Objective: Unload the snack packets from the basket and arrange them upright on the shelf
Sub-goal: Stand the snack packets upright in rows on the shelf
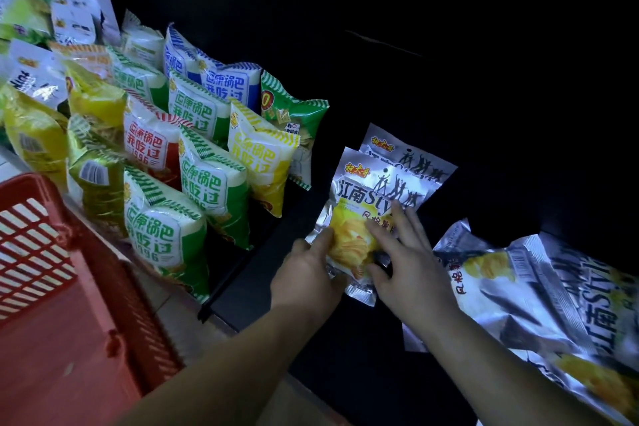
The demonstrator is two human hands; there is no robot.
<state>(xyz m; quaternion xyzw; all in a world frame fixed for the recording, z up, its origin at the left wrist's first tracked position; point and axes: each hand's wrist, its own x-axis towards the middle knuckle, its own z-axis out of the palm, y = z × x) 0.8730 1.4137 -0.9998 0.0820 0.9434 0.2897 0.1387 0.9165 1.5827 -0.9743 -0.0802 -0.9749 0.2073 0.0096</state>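
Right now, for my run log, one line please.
left hand grips silver foil crisp packet | right hand presses it | red plastic basket nearby

The black shelf (363, 349) runs from upper left to lower right. On its left part, rows of packets stand upright and close together: green packets (162, 235), a red packet (152, 145), yellow packets (262, 162) and blue packets (228, 83). A black rail (238, 273) bounds them on the right. Beyond it two silver packets stand one behind the other, the front packet (370, 190) overlapping the back packet (408, 152). Further right, flat packets (536, 294), also silver, lie overlapping.
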